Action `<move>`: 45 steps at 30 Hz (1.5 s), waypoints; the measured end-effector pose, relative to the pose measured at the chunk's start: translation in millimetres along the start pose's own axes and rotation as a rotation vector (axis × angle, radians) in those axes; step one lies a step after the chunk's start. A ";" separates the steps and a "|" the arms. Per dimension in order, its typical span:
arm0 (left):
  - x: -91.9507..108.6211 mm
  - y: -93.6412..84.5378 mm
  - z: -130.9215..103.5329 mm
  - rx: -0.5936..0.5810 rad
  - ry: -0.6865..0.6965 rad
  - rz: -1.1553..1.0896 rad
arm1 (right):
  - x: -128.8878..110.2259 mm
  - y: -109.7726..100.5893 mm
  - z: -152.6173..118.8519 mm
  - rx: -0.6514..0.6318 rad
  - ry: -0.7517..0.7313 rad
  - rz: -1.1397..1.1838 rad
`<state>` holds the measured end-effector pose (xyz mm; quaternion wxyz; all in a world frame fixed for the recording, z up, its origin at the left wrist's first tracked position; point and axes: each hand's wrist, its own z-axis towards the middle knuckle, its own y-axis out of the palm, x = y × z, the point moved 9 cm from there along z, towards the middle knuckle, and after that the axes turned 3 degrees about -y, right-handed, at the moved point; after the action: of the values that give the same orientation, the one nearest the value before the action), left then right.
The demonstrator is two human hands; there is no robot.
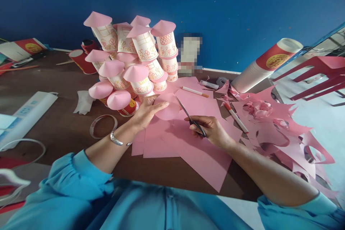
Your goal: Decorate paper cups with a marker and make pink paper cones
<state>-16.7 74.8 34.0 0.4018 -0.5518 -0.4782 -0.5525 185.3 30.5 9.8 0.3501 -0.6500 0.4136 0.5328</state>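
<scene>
Your left hand (145, 111) pinches a pink paper disc (165, 109) between thumb and fingers, holding it above the middle of the loose pink sheets (199, 151). Your right hand (212, 129) has its fingers wrapped around the black handles of the scissors (192, 120), whose blades point up beside the disc's right edge (whether they touch it, you can't tell from here). Just beyond your left hand, the decorated cups (147, 48) with pink cone tops crowd the space, stacked several high. An orange-ended marker (195, 92) lies on the sheets, and a red-capped marker (238, 120) rests nearer the heap of pink scraps (285, 136) on your right. Behind that heap leans a tall cup stack (253, 73). A tape ring (92, 129) sits left of your left wrist.
</scene>
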 end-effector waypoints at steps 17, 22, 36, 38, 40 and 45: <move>-2.5 -5.5 1.1 0.036 -0.025 0.019 | -4.5 1.0 -1.3 -0.008 0.009 0.004; -1.1 -7.1 0.2 0.045 -0.022 0.054 | -3.4 0.8 -0.9 -0.014 0.002 0.012; 2.3 -4.0 -0.1 0.023 -0.027 0.049 | -1.7 1.6 0.1 -0.025 0.007 0.013; 0.8 -4.2 0.1 0.026 -0.036 0.037 | -2.4 1.5 0.1 -0.023 0.002 0.012; -0.7 -5.4 0.4 0.039 -0.044 0.033 | -2.4 1.0 0.0 -0.024 0.003 0.001; -0.3 -6.1 0.9 0.033 -0.034 0.053 | -2.2 0.6 0.0 -0.029 0.009 -0.010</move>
<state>-22.4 77.0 33.1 0.4172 -0.5670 -0.4794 -0.5241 184.6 30.6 11.9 0.3413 -0.6594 0.4042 0.5342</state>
